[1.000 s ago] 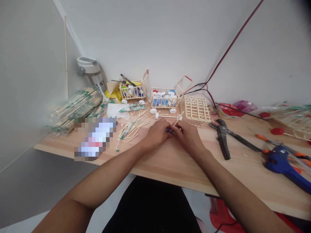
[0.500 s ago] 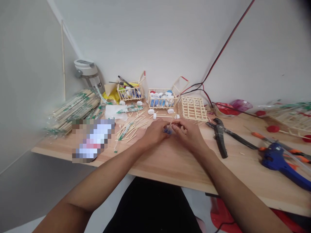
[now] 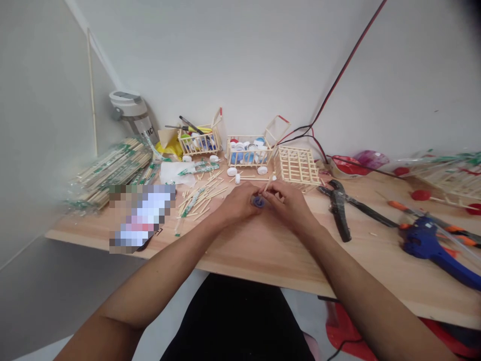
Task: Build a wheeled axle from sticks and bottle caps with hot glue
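Note:
Both my hands meet over the middle of the wooden table (image 3: 263, 255). My left hand (image 3: 238, 203) pinches a small blue bottle cap (image 3: 258, 201). My right hand (image 3: 291, 205) is closed on a thin wooden stick (image 3: 266, 185) whose lower end sits at the cap. Just behind my hands lie cut sticks (image 3: 203, 193) and white caps (image 3: 262, 170) on stick axles. A stick-built grid frame (image 3: 298, 165) stands behind my right hand.
Two stick carts (image 3: 248, 150) filled with caps stand by the wall. Wrapped chopstick bundles (image 3: 112, 168) lie left, beside a blurred-out object (image 3: 141, 215). Black pliers (image 3: 338, 208), a blue glue gun (image 3: 432, 245) and red caps (image 3: 420, 195) lie right. A red-black cable (image 3: 338, 80) runs up the wall.
The view has drifted slightly, so everything sits a little lower-left to upper in frame. My hands stay together on the cap and stick, with only small finger shifts.

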Available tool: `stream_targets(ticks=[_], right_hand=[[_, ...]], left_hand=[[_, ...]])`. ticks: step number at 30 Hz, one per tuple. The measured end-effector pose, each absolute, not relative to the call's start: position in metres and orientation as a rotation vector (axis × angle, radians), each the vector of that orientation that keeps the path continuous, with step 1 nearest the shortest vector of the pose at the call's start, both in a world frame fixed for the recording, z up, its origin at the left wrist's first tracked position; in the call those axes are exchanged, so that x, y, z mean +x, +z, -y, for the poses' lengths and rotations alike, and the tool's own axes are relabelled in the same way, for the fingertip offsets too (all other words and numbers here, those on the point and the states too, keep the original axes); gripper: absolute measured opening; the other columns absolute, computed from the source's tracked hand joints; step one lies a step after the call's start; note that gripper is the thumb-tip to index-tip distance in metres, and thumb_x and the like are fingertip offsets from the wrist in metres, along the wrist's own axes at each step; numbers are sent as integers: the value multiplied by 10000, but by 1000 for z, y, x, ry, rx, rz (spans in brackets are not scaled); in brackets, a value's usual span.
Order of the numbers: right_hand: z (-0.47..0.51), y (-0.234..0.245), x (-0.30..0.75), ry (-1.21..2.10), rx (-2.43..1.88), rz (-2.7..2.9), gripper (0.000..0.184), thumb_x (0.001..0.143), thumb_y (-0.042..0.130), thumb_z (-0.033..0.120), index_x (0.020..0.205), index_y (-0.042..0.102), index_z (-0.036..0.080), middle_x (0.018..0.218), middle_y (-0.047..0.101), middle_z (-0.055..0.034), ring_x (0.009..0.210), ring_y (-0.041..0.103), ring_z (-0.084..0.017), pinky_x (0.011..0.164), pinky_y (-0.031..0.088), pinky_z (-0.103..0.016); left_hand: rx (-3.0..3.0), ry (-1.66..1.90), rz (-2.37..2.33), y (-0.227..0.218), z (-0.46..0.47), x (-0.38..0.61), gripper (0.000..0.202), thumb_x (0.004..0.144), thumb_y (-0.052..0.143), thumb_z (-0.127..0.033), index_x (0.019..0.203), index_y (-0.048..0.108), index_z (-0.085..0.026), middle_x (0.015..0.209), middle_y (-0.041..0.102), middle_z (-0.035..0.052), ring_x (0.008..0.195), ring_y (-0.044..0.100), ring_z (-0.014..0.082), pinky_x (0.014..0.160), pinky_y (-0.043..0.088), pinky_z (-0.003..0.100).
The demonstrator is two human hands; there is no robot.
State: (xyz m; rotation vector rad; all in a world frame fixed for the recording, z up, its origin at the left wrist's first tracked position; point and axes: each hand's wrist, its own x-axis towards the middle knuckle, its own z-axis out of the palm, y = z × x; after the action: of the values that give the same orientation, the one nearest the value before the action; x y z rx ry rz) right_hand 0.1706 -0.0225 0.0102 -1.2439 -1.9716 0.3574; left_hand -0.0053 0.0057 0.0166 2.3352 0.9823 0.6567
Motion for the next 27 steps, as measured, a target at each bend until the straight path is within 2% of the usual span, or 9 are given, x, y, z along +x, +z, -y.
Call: stream_targets(ticks=[4, 7, 9, 13, 16, 20, 27], right_hand=[[25, 25, 183, 267, -1264, 1873, 166, 898, 558, 316, 784, 609, 207, 754, 617, -20, 681, 511, -158, 631, 373, -288], [27, 34, 198, 276, -1309, 1735, 193, 893, 561, 354, 764, 595, 214, 765, 639, -19, 654, 519, -154, 615, 377, -296], [26, 37, 208, 289, -1305, 1655, 210, 887, 566, 381, 754, 586, 220, 758, 638, -20, 660, 538, -164, 614, 388, -304], [24, 37, 217, 292, -1282, 1560, 218, 878, 576, 415, 765, 577, 228, 733, 618, -26, 670, 551, -179, 605, 402, -312], [25, 39, 216, 296, -1282, 1561, 225, 878, 574, 416, 764, 570, 222, 712, 598, -16, 634, 516, -159, 588, 388, -300], [27, 42, 214, 337, -1258, 1573, 230, 883, 570, 409, 763, 563, 213, 711, 594, -5, 611, 484, -136, 577, 372, -284], [28, 42, 214, 289, -1287, 1569, 231, 884, 561, 417, 775, 563, 214, 709, 594, -2, 621, 503, -141, 591, 380, -282]], left_hand=[[2250, 647, -906, 18, -10, -9, 575, 677, 671, -182, 1245, 583, -207, 1186, 642, 63, 980, 594, 213, 836, 457, 308], [2187, 629, -1002, 18, -12, -9, 712, 661, 748, -281, 1324, 513, -169, 1237, 610, 112, 939, 598, 217, 818, 476, 327], [2185, 702, -1034, 17, -10, -5, 648, 696, 748, -310, 1291, 538, -163, 1211, 620, 106, 920, 595, 203, 821, 474, 325], [2348, 827, -942, 14, 0, 8, 318, 823, 662, -297, 1109, 639, -160, 1115, 637, 78, 1036, 553, 206, 938, 422, 338], [2512, 737, -922, 10, 8, 18, 290, 879, 594, -324, 1113, 646, -160, 1074, 606, 92, 1031, 515, 226, 933, 412, 362], [2693, 612, -887, 5, 11, 25, 283, 893, 557, -257, 1160, 626, -195, 1077, 575, 88, 1001, 488, 227, 907, 404, 362], [2664, 649, -878, 5, 9, 27, 129, 862, 551, -188, 982, 593, -163, 1015, 606, 84, 982, 499, 222, 914, 396, 368]])
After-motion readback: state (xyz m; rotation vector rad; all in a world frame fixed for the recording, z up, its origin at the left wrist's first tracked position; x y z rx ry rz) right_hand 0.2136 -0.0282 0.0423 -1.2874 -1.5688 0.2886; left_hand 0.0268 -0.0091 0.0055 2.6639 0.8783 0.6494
